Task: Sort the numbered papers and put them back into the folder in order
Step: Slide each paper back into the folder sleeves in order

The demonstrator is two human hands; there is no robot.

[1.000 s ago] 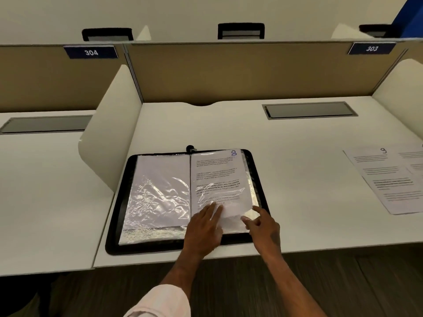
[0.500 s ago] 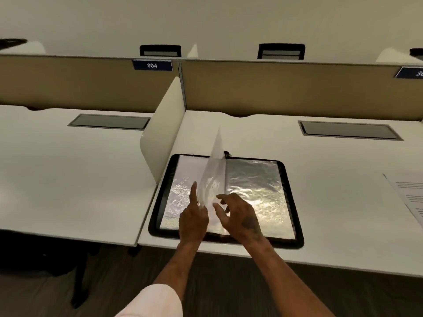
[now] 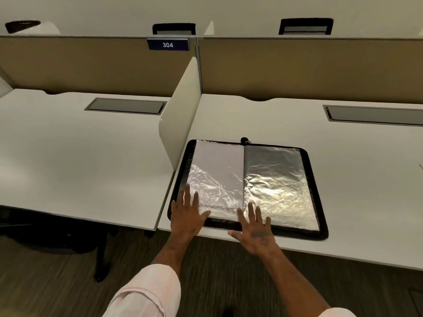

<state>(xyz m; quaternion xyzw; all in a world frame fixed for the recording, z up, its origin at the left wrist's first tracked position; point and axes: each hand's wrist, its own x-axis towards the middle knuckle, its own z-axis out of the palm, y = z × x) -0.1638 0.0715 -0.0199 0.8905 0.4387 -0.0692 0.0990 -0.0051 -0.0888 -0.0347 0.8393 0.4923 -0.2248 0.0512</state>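
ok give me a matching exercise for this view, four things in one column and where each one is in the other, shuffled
1 left hand
2 right hand
3 304 sign
4 white divider

a on the tan back partition
b fingers on the right page of the folder
c upright, just left of the folder
d fingers on the left page of the folder

Pairs: 1-d; 2-b; 3-a; 4-c

White desks (image 3: 80, 156), tan partitions (image 3: 91, 65), dark floor (image 3: 217, 266)
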